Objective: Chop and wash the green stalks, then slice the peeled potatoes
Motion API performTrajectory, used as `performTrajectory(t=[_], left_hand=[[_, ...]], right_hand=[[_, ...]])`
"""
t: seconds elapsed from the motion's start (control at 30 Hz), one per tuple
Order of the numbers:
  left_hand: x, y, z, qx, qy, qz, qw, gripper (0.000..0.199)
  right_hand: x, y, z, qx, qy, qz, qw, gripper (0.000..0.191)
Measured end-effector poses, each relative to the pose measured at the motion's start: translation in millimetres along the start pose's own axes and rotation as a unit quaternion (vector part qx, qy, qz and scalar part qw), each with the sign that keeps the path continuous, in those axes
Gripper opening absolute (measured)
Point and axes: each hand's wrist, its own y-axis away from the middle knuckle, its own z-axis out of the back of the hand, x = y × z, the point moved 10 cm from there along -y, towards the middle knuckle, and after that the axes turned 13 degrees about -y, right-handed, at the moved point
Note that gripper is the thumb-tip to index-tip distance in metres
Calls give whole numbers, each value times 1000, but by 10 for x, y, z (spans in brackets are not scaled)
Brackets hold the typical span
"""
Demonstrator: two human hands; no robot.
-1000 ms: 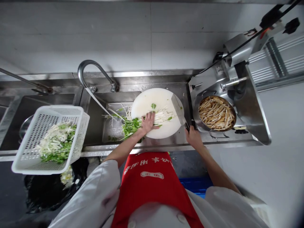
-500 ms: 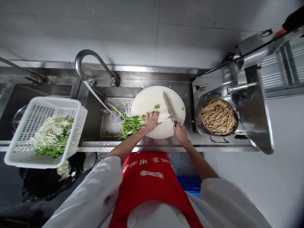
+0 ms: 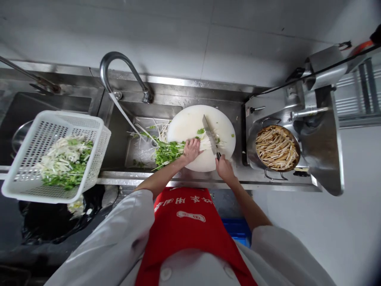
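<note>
Greens (image 3: 175, 149) lie crosswise, leafy end left, knife (image 3: 210, 136) pointing forward-left.

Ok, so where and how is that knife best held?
Probably by its black handle, coming from the near right, as the right hand does: the knife is angled with that handle toward the body, while its broad blade points away over the cutting board.

Grey panelled wall (image 3: 154, 43), stainless steel sink counter (image 3: 184, 97), dark floor (image 3: 10, 222), cool light
</note>
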Motion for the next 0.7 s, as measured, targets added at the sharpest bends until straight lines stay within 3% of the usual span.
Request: performTrajectory(t=[0.1,0.2,0.3,0.37,0.43,0.53,0.6,0.7], left_hand=[[78,85,46,8,-11,30,999,91],[195,223,60,3,-1,57,998,99],[241,302,-5,2,12,45,999,84],[229,298,-52,-2,9,27,1000,76],[206,269,-78,-6,11,14,1000,72],[199,257,-60,-4,17,20,1000,72],[253,310,-22,5,6,45,999,80],[398,472,19,12,-22,82,996,103]], right_hand=[[123,-162,176,-19,-14,14,1000,36],[69,46,300,-32,2,15,999,35],[32,363,206,-22,16,21,999,33],[68,435,52,3,19,13,1000,33],[156,341,-64,14,12,-4,1000,33],[360,41,-61,-2,-8,4,1000,36],[428,-76,17,-11,-13,18,1000,37],[359,51,129,-27,4,26,999,36]])
